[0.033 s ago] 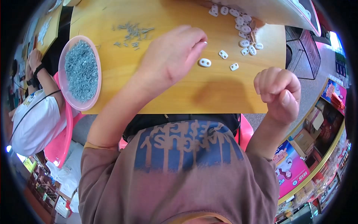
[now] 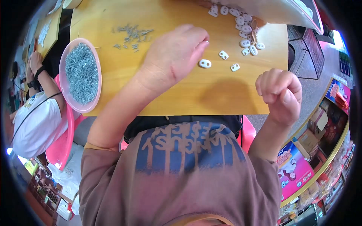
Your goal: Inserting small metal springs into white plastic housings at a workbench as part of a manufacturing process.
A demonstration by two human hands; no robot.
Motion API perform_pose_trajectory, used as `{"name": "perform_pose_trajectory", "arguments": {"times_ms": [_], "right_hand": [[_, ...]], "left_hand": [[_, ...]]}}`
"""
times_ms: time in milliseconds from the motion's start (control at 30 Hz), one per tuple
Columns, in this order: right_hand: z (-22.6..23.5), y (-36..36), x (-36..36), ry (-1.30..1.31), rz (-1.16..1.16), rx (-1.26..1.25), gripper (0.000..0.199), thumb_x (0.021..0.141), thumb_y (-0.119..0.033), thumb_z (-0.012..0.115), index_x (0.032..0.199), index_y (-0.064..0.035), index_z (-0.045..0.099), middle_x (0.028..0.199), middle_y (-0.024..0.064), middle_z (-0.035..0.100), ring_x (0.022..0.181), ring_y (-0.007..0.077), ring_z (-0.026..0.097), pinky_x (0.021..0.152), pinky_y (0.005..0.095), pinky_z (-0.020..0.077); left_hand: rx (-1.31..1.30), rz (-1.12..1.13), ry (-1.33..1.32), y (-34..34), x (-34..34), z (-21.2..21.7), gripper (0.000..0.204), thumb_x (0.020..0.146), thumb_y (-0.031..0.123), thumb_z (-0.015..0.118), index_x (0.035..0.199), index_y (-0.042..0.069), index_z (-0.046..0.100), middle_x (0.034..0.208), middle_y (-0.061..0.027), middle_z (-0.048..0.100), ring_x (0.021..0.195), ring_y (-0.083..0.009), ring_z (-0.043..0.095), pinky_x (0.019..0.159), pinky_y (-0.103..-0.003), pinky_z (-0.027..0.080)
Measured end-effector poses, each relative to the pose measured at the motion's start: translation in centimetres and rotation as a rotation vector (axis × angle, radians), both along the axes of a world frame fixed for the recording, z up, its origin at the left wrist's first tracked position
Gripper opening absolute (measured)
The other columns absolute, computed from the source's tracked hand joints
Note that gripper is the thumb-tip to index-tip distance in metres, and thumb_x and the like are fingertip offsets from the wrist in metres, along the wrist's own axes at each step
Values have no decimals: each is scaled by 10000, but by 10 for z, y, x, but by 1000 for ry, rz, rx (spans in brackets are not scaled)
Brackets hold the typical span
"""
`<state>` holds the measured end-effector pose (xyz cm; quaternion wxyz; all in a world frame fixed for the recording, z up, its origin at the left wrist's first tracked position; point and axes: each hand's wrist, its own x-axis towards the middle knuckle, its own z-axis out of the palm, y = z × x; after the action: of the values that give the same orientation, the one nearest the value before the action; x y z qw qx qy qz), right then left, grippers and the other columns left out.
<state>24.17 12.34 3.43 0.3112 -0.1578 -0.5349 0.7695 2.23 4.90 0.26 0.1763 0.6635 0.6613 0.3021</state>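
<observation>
My left hand (image 2: 176, 54) is over the middle of the table, its fingers pinched together. A tiny white bit shows at its fingertips, too small to name. Just right of it lies a white oval plastic piece with two holes (image 2: 205, 63). Two smaller white pieces, one (image 2: 223, 55) farther off and another (image 2: 235, 67) to the right, lie nearby. My right hand (image 2: 281, 94) is raised by the table's right edge with its fingers curled closed; whatever it may hold is hidden. Beyond my left hand is a loose scatter of small grey metal screws (image 2: 132, 34).
A pink oval basin (image 2: 98, 81) full of small metal screws stands at the table's left edge. Several white plastic pieces (image 2: 246, 28) are heaped at the far right beside a large pale container (image 2: 279, 13). A co-worker's arm (image 2: 49, 81) is at far left; a shelf (image 2: 316, 162) stands right.
</observation>
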Motion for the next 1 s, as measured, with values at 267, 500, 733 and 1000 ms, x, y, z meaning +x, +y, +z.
{"name": "perform_pose_trajectory", "arguments": {"times_ms": [267,500,733,1000], "right_hand": [[-27,-13,16,-21,-131,-272,263,810,-266,489,649,-85,387,531,-6,360,475,103,349,501,248,301],[-40,-9,14,45,-89,-360,266,818,-271,475,650,-84,387,543,7,364,475,110,344,510,252,301],[-36,-9,13,38,-88,-334,247,825,-250,452,662,-78,384,564,21,374,503,121,354,521,262,301],[-31,-12,4,-22,-103,-307,230,829,-224,452,681,-58,393,590,33,363,530,129,341,533,266,296]], "left_hand": [[47,10,203,16,20,11,126,738,140,557,829,54,569,762,-96,537,673,-254,536,576,-316,435],[-130,-320,292,20,33,16,168,728,109,548,883,45,535,806,-89,509,702,-254,527,590,-329,427],[-179,-409,206,37,35,22,116,760,128,445,733,15,450,733,-137,458,655,-312,470,559,-382,381],[-297,-439,98,41,29,22,119,738,98,429,703,-15,441,660,-157,459,663,-336,483,571,-395,389]]}}
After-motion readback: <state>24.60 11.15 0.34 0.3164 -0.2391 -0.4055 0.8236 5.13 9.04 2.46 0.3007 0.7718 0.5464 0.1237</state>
